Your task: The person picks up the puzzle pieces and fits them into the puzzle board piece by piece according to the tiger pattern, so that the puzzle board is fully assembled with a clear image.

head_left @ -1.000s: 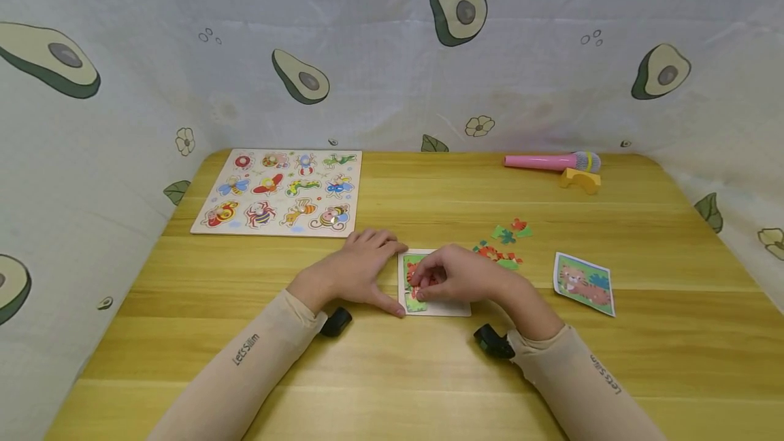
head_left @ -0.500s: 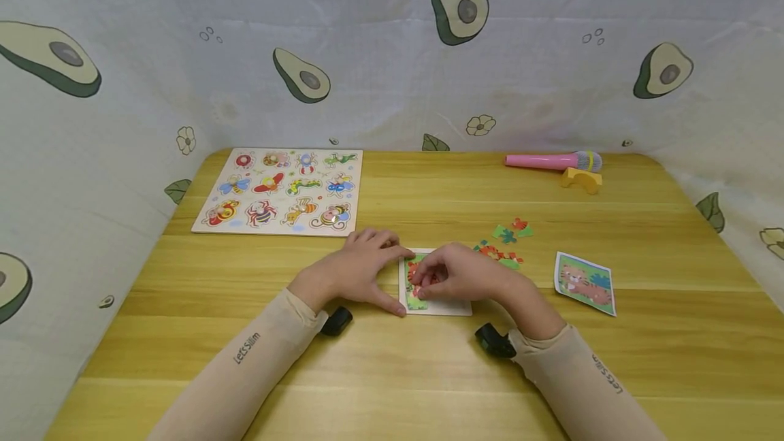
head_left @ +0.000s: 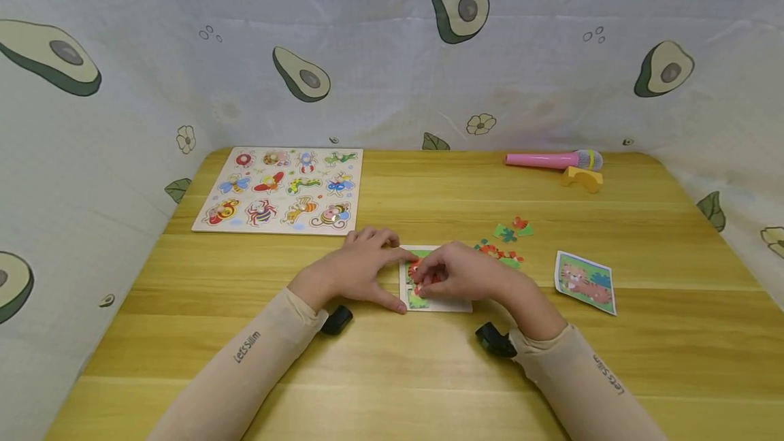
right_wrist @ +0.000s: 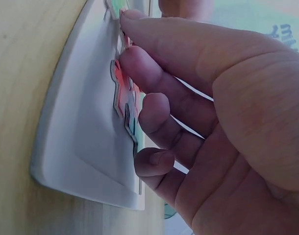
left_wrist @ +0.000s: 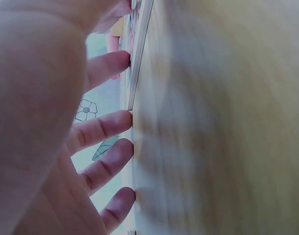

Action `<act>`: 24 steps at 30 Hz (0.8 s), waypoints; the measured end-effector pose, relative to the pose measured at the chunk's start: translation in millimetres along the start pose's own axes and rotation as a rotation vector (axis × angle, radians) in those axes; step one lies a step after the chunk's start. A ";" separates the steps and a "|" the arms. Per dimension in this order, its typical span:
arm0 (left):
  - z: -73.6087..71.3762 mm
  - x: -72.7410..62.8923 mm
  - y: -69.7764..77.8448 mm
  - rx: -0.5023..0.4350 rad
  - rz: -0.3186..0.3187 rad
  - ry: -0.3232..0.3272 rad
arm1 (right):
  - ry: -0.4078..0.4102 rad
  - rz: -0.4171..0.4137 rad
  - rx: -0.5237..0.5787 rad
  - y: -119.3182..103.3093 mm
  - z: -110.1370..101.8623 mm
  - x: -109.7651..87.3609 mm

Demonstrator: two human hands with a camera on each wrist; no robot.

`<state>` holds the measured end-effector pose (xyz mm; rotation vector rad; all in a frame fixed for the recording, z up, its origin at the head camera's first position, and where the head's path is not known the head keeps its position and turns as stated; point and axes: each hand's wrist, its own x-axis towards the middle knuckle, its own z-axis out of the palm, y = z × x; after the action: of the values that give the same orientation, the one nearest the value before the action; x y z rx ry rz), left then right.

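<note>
A small white puzzle tray (head_left: 450,305) lies at the table's middle, its left part filled with green and red jigsaw pieces (head_left: 419,300). My left hand (head_left: 355,269) spreads over its left side, index finger reaching across the upper left corner and thumb at the lower left corner. In the left wrist view the other fingertips (left_wrist: 124,196) rest on the table. Over the tray, my right hand (head_left: 465,276) pinches a jigsaw piece with thumb and index finger, and its remaining fingers curl loosely. The right wrist view shows red piece edges (right_wrist: 118,90) by the fingertips; the hand hides part of the tray.
Several loose jigsaw pieces (head_left: 505,235) lie beyond the right hand. A tiger picture card (head_left: 586,283) is farther right. At the back left sits an insect peg board (head_left: 278,192); at the back right are a pink toy microphone (head_left: 542,160) and a yellow arch block (head_left: 582,180).
My left index finger has slid farther over the tray's upper left corner. The right fingers have made small shifts at the lower left pieces.
</note>
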<state>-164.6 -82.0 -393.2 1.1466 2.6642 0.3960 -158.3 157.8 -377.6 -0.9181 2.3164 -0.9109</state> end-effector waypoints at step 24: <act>1.5 1.6 -2.1 -0.017 -0.021 0.007 | 0.053 -0.023 -0.047 2.7 2.0 4.1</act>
<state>-166.7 -81.9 -395.4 1.1128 2.6713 0.4194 -160.8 155.5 -381.6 -0.9530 2.3865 -0.9038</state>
